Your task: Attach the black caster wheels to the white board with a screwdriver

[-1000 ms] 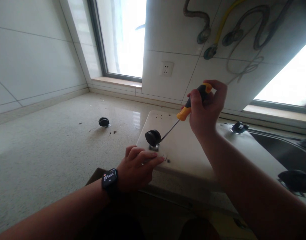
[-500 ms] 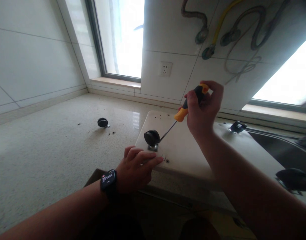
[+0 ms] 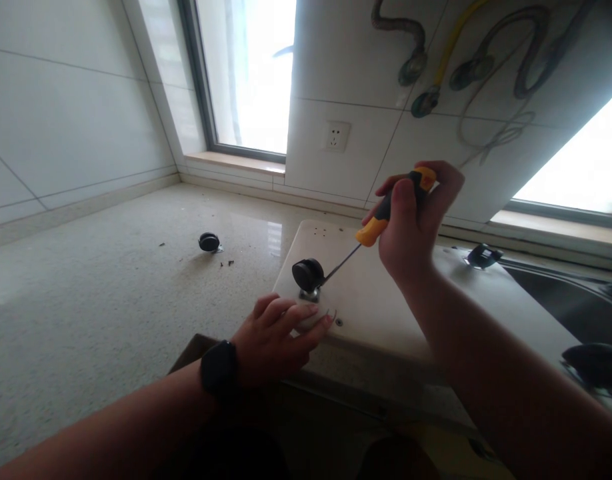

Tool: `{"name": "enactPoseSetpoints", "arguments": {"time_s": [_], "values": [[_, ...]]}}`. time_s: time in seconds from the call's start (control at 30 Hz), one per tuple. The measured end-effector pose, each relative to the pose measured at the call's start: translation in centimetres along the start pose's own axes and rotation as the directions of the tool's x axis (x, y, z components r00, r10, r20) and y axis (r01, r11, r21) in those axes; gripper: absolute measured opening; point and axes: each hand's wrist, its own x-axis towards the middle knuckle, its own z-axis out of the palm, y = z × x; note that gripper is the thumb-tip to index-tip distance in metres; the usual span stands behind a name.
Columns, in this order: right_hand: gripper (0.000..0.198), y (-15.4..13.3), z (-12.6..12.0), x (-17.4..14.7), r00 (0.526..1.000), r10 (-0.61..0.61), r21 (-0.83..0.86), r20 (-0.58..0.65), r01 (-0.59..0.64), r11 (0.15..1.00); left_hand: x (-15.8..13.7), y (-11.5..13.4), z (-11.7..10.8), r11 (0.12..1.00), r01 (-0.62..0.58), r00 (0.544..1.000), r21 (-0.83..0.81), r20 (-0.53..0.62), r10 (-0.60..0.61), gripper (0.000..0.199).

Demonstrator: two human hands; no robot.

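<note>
My right hand (image 3: 411,213) is wrapped round the yellow and black handle of a screwdriver (image 3: 375,230). The shaft slants down to the left, and its tip meets the base of a black caster wheel (image 3: 308,274). That caster stands on a white board (image 3: 376,287) with its metal plate against the surface. Just in front of the plate, my left hand (image 3: 281,330) lies on the board's near edge, fingers stretched out. The screw under the tip is too small to make out.
A loose caster (image 3: 209,242) and several small dark screws (image 3: 227,264) lie on the speckled countertop (image 3: 136,280). Two more casters, one far (image 3: 482,256) and one near (image 3: 593,365), sit at the board's right end. A sink (image 3: 551,293) lies beyond it.
The right hand's grip on the screwdriver handle has turned a little, with the tip still at the caster base. The view has shifted slightly. My left hand stays on the board.
</note>
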Motion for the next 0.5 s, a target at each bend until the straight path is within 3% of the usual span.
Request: {"name": "enactPoseSetpoints", "arguments": {"time_s": [0.07,0.2,0.37,0.5], "values": [[0.023,0.1,-0.2,0.1,0.999,0.018,0.082,0.034,-0.020,0.996,-0.1,0.1,0.1,1.000,0.012,1.000,-0.002,0.000,-0.012,0.045],[0.039,0.2,-1.0,0.4,0.978,0.086,0.184,0.188,-0.122,0.975,-0.1,0.1,0.1,1.000,0.024,1.000,-0.010,-0.012,-0.025,0.045],[0.056,0.1,-2.1,1.0,0.949,0.058,0.009,0.309,-0.064,0.998,0.0,0.2,0.1,0.999,0.028,0.998,-0.016,-0.047,-0.028,0.047],[0.052,-0.2,-2.3,1.2,0.944,-0.009,-0.066,0.331,0.032,0.997,0.0,0.2,0.1,0.999,0.035,0.999,-0.013,-0.039,-0.036,0.046]]}}
